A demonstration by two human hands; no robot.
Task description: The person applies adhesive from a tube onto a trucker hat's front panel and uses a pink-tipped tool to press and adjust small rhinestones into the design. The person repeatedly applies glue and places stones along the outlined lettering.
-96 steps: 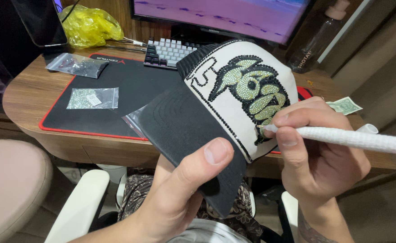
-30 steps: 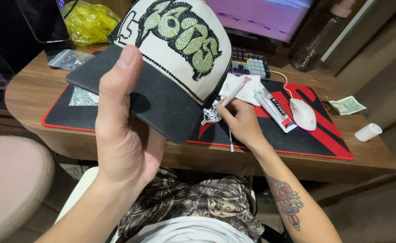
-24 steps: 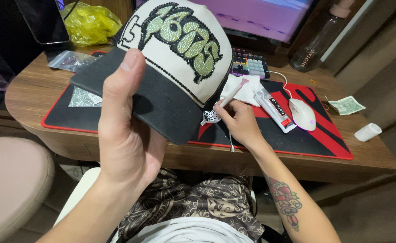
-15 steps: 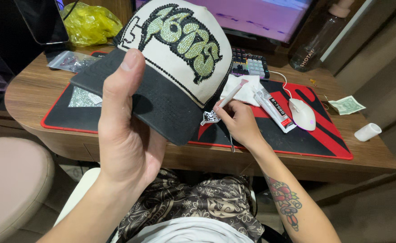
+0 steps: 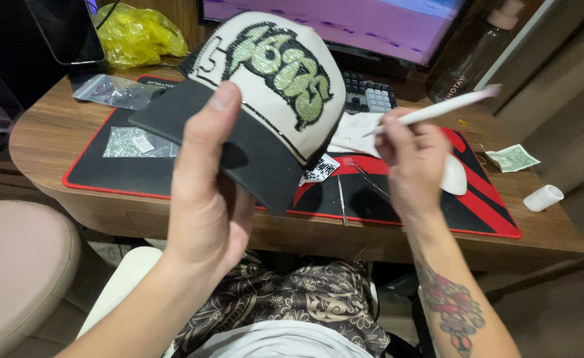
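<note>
Since half a sec ago right hand [image 5: 414,156] has lifted off the mat, fingers pinched on white pen tool [image 5: 438,109]. Left hand [image 5: 206,192] clamps cap [image 5: 265,99] by its brim, thumb on top. Risk, imo: tip slips on the stones, knocking some loose. Clear baggies [image 5: 133,140] lie beyond left thumb; black-white label [image 5: 320,170] sits under brim.

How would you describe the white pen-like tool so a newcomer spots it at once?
Start at the red-edged desk mat, then look above its right half to the right hand raised over it. The white stick tool is pinched in that hand, slanting up toward the right. Unlike the thin dark tweezers lying flat on the mat, it is thick, white and held in the air.
</note>
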